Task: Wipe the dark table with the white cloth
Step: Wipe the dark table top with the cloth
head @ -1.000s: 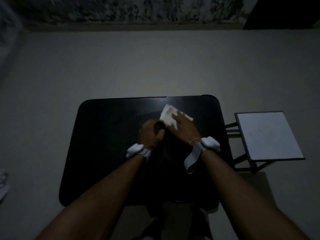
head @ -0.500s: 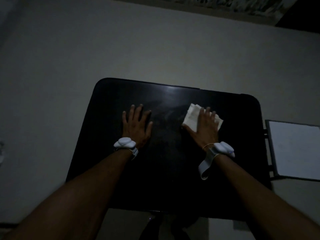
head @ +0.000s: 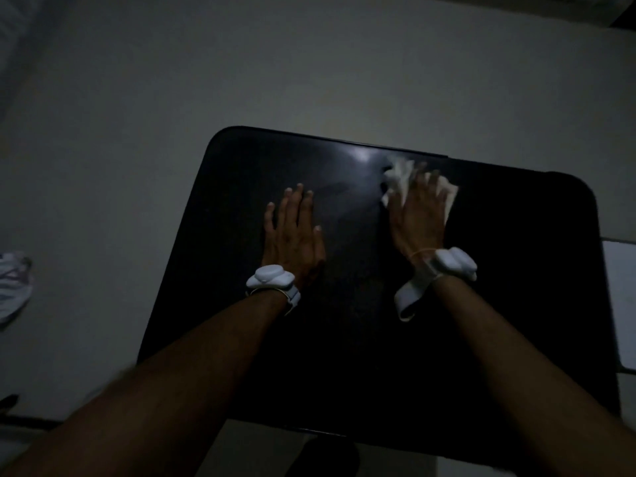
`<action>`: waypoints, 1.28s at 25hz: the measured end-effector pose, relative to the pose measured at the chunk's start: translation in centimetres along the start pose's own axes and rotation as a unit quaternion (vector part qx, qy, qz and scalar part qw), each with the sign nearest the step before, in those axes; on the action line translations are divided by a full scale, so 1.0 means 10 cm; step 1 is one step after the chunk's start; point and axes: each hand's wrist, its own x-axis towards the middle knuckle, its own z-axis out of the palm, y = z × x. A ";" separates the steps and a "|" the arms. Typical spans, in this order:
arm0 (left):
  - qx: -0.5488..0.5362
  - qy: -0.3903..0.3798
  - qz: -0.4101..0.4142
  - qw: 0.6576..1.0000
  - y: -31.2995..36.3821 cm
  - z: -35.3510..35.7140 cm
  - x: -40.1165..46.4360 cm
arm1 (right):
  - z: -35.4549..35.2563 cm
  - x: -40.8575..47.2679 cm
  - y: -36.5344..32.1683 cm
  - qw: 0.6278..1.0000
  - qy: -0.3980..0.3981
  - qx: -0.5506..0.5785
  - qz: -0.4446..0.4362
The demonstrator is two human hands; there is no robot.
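The dark table (head: 344, 356) fills the middle of the dim view, seen from above. Near its far edge my right hand (head: 418, 218) lies palm down on the white cloth (head: 399, 180). The cloth is crumpled and blurred, and it sticks out past my fingertips and on the right side of the hand. My left hand (head: 292, 232) rests flat on the bare tabletop to the left, fingers spread, holding nothing. Both wrists carry white bands.
A light spot glints on the tabletop by the far edge (head: 361, 156). A small white-topped side table (head: 621, 304) stands at the right edge of the view. A pale shoe (head: 12, 287) lies on the grey floor at the left.
My right hand has pushed the cloth farther toward the table's far edge, and the cloth has bunched up. The left hand stays flat on the table. My head has tilted further down.
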 end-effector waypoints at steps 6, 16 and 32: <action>0.002 0.027 -0.005 1.000 0.04 0.03 -0.02 | -0.02 0.01 -0.16 0.932 -0.078 -0.046 -0.350; 0.010 0.013 -0.008 1.000 0.03 0.02 0.04 | -0.03 0.34 -0.17 0.997 0.006 -0.018 -0.072; 0.032 0.010 -0.010 0.999 0.05 -0.02 0.04 | 0.14 -0.39 -0.09 0.988 0.006 -0.037 -0.152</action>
